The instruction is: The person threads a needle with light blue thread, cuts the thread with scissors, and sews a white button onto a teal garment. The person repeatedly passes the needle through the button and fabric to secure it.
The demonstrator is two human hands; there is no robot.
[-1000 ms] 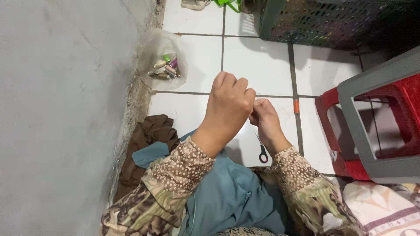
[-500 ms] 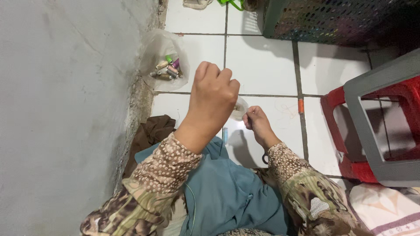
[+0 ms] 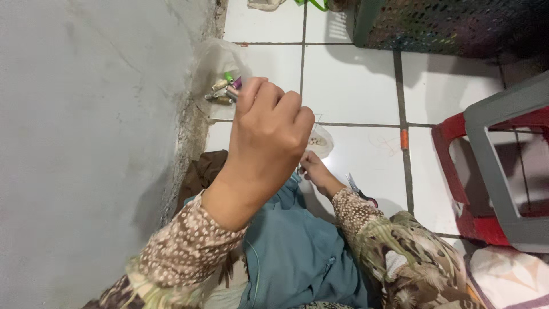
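Note:
My left hand (image 3: 269, 129) is raised in a fist in the middle of the view, fingers pinched together, with a thin pale thread (image 3: 316, 119) showing just past its knuckles. Below and behind it, my right hand (image 3: 313, 170) rests low at the edge of the teal cloth (image 3: 291, 252) on my lap, its fingertips closed on the cloth and partly hidden by the left hand. Small scissors (image 3: 361, 193) lie on the white tile beside my right wrist. A small clear plastic bag (image 3: 323, 141) lies just beyond my hands.
A clear bag of thread spools (image 3: 227, 86) sits against the grey wall (image 3: 86, 143). A brown cloth (image 3: 201, 171) lies by the wall. An orange spool (image 3: 404, 139) lies on a tile joint. Red and grey stools (image 3: 492, 171) stand right; a green basket (image 3: 446, 26) is behind.
My hands have parted. The left hand rose up and toward me, while the right hand dropped to the teal cloth. The scissors are uncovered again.

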